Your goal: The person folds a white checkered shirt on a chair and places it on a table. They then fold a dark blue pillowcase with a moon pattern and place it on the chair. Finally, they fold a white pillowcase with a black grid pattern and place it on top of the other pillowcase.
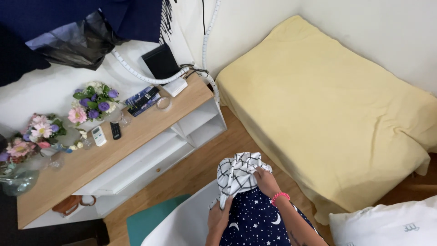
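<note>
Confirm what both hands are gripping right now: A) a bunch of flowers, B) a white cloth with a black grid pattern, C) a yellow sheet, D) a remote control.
B: the left hand and right hand both clutch the grid-patterned cloth.

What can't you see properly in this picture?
Head view:
- Left hand: fingers buried in the checked cloth.
- Pillow: cut off by the bottom edge.
- Bag: half hidden under the desk.
- Remote buttons: too small.
</note>
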